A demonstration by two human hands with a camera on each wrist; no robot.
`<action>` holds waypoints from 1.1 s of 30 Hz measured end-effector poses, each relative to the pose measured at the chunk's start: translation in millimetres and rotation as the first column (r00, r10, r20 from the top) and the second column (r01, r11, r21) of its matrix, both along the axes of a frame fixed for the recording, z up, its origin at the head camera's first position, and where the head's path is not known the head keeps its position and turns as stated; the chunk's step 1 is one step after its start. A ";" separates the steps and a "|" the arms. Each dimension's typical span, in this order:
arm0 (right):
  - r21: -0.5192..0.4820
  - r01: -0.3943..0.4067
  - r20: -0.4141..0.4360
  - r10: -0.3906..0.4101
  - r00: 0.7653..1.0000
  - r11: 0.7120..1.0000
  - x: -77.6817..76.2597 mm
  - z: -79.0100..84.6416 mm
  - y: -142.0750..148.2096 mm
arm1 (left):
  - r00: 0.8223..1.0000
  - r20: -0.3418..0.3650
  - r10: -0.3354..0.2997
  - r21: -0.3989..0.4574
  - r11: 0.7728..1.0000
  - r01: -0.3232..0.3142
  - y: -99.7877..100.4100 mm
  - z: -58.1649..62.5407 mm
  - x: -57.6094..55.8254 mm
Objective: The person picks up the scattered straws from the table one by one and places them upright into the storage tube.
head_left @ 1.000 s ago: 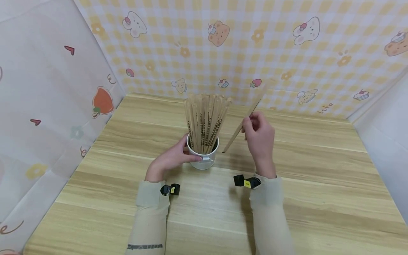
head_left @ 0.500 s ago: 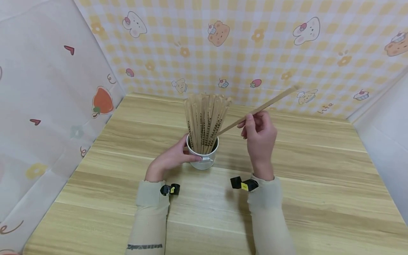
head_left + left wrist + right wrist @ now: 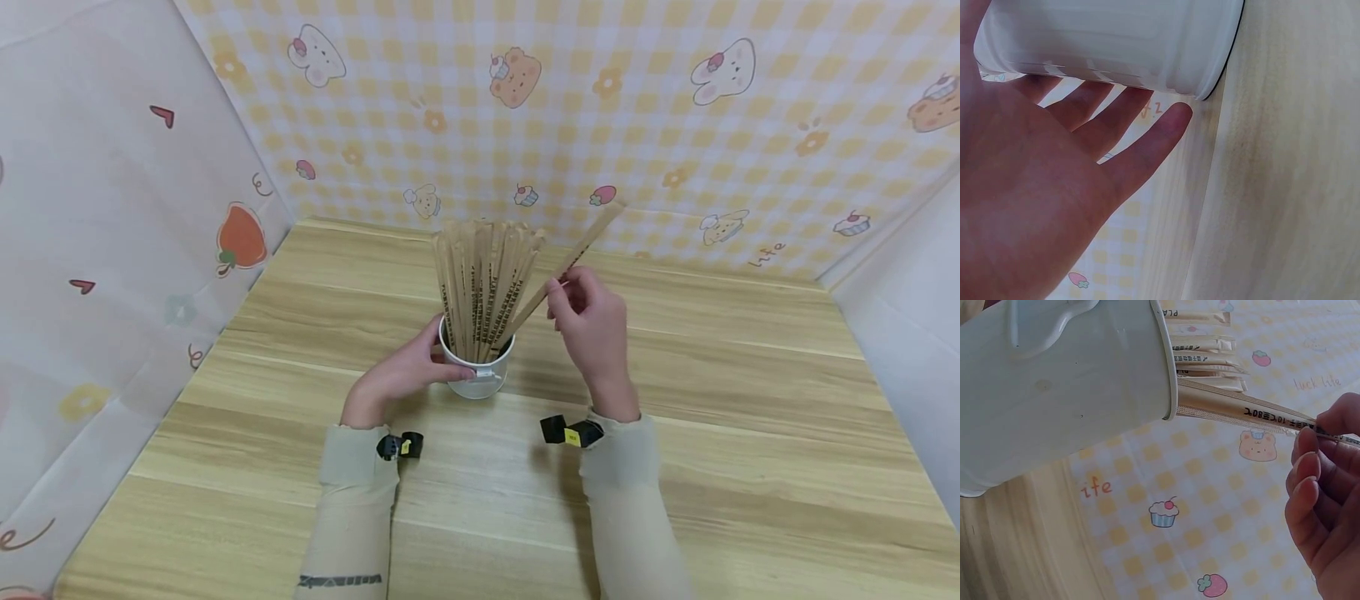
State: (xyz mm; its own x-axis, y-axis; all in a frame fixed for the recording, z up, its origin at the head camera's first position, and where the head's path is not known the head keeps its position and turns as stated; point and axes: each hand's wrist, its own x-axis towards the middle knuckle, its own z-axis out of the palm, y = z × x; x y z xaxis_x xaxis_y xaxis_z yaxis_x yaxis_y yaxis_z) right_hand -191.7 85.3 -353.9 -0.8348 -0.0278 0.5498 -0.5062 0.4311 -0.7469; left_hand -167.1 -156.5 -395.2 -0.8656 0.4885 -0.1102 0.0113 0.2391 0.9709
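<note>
A white metal cup (image 3: 474,387) stands on the wooden table, holding a bunch of paper-wrapped straws (image 3: 480,287) with dark printing. My left hand (image 3: 393,371) holds the cup from its left side, thumb across the front by the handle and fingers behind; in the left wrist view those fingers lie along the cup's wall (image 3: 1104,37). Between thumb and fingers my right hand (image 3: 596,337) pinches one wrapped straw (image 3: 588,240). This straw slants up to the right, its lower end inside the cup's mouth on the right. "PLA" lettering shows on wrappers in the right wrist view.
Behind the table (image 3: 750,375) rises a yellow checked backdrop (image 3: 465,158) with cartoon prints. A white printed sheet (image 3: 135,217) hangs on the left, and a pale wall (image 3: 915,250) borders the right.
The right hand has moved left toward the cup. Its straw swung flatter, then steeper again, and its lower end went from outside into the cup. The left hand and cup stay still.
</note>
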 end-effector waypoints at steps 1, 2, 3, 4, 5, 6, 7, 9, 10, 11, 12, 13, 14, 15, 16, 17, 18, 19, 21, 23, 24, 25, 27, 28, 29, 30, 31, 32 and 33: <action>0.019 -0.001 0.001 0.001 1.000 1.000 0.1 -0.1 -0.4 | 1.000 -0.002 0.002 -0.001 1.000 -0.002 -0.7 -3.9 -1.4; 0.036 0.001 0.001 -0.001 1.000 0.999 0.0 -0.2 -0.8 | 1.000 -0.005 0.005 -0.002 1.000 -0.005 -1.4 -7.6 -2.6; 0.052 0.002 0.002 -0.002 1.000 0.999 0.0 -0.4 -1.2 | 1.000 -0.007 0.008 -0.004 1.000 -0.008 -2.3 -11.4 -3.9; 0.066 0.003 0.005 -0.003 1.000 0.998 0.1 -0.5 -1.4 | 1.000 -0.012 0.011 -0.006 1.000 -0.011 -2.9 -14.8 -5.0; 0.080 0.002 0.007 -0.003 1.000 0.997 0.2 -0.7 -1.5 | 1.000 -0.017 0.015 -0.011 1.000 -0.015 -3.6 -17.9 -6.0; 0.095 0.002 0.010 -0.003 1.000 0.995 0.0 -1.1 -1.5 | 1.000 -0.019 0.017 -0.013 1.000 -0.017 -4.0 -19.1 -6.1; 0.109 0.000 0.014 -0.001 1.000 0.994 -0.2 -1.4 -1.7 | 1.000 -0.019 0.019 -0.015 1.000 -0.020 -4.3 -19.9 -6.0; 0.136 -0.017 0.030 0.013 0.999 0.991 -0.8 -1.9 -2.1 | 1.000 -0.023 0.019 -0.008 1.000 -0.019 -5.0 -20.4 -5.9; 0.154 -0.026 0.036 0.020 0.999 0.988 -1.1 -1.9 -2.6 | 1.000 -0.025 0.019 -0.007 1.000 -0.019 -5.4 -20.2 -5.9; 0.173 -0.037 0.042 0.030 0.999 0.984 -1.5 -2.0 -3.1 | 0.999 -0.026 0.019 -0.007 1.000 -0.019 -5.8 -20.0 -6.2; 0.190 -0.049 0.046 0.041 0.998 0.980 -2.1 -2.0 -3.7 | 1.000 -0.023 0.019 -0.007 1.000 -0.019 -6.1 -19.6 -6.3; 0.209 -0.062 0.051 0.053 0.997 0.976 -2.4 -2.0 -4.5 | 1.000 -0.024 0.020 -0.007 1.000 -0.020 -6.4 -18.9 -6.3; 0.227 -0.075 0.057 0.064 0.996 0.971 -2.5 -2.1 -5.2 | 0.999 -0.023 0.024 -0.010 1.000 -0.024 -6.7 -18.1 -6.1; 0.246 -0.087 0.065 0.073 0.995 0.965 -2.4 -2.5 -6.1 | 0.999 -0.022 0.028 -0.013 1.000 -0.028 -6.9 -17.1 -5.6; 0.266 -0.098 0.071 0.082 0.994 0.959 -2.2 -2.9 -6.9 | 0.999 -0.020 0.032 -0.012 0.999 -0.032 -6.8 -15.7 -4.8; 0.286 -0.110 0.080 0.091 0.993 0.952 -2.0 -3.5 -7.5 | 0.999 -0.019 0.034 -0.010 0.999 -0.034 -6.7 -13.5 -3.7; 0.307 -0.118 0.092 0.094 0.991 0.944 -1.7 -4.1 -7.7 | 0.999 -0.017 0.032 -0.011 0.999 -0.032 -6.0 -11.0 -2.3; 0.322 -0.128 0.107 0.098 0.989 0.938 -1.2 -4.8 -7.7 | 1.000 -0.016 0.027 -0.008 1.000 -0.027 -4.9 -8.5 -0.9; 0.356 -0.139 0.131 0.098 0.987 0.924 0.0 -5.4 -7.3 | 1.000 -0.017 0.008 0.005 1.000 -0.007 -1.9 -3.2 1.6; 0.392 -0.150 0.151 0.098 0.984 0.907 0.5 -5.6 -7.2 | 1.000 -0.019 -0.006 0.015 1.000 0.006 0.6 1.4 3.7; 0.405 -0.157 0.164 0.098 0.982 0.901 0.7 -5.4 -7.3 | 1.000 -0.017 -0.008 0.016 1.000 0.009 1.8 2.9 4.3; 0.416 -0.165 0.175 0.100 0.980 0.894 1.0 -4.9 -7.7 | 1.000 -0.017 -0.009 0.019 1.000 0.010 2.6 4.1 4.8; 0.446 -0.175 0.198 0.094 0.976 0.878 1.3 -3.9 -8.3 | 1.000 -0.015 -0.013 0.029 0.999 0.014 3.9 5.4 4.9; 0.456 -0.180 0.213 0.089 0.973 0.872 1.6 -3.3 -8.6 | 1.000 -0.017 -0.015 0.030 0.999 0.015 4.5 5.8 4.9; 0.464 -0.182 0.226 0.083 0.971 0.867 1.8 -2.9 -8.7 | 1.000 -0.017 -0.020 0.037 0.999 0.021 5.1 6.1 4.7; 0.470 -0.183 0.237 0.076 0.969 0.863 2.0 -2.5 -8.6 | 1.000 -0.012 -0.024 0.039 0.999 0.024 5.8 6.2 4.4; 0.476 -0.183 0.246 0.070 0.967 0.860 2.1 -2.3 -8.6 | 1.000 -0.008 -0.028 0.043 0.999 0.029 6.3 6.4 4.1; 0.480 -0.184 0.255 0.064 0.965 0.857 2.0 -2.4 -8.4 | 1.000 -0.004 -0.031 0.048 0.998 0.031 6.8 6.5 3.6; 0.485 -0.187 0.261 0.062 0.963 0.854 2.0 -2.3 -8.3 | 1.000 -0.002 -0.030 0.047 0.998 0.030 7.0 6.4 3.3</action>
State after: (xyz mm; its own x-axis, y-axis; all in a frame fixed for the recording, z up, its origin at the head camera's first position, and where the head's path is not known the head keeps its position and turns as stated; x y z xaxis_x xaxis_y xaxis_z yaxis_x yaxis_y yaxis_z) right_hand -189.7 77.0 -356.2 -0.9051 -0.3594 0.2272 -0.4239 0.7221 -0.5467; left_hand -163.8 -149.5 -388.8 -0.8509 0.5185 -0.0848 0.0195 0.1924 0.9811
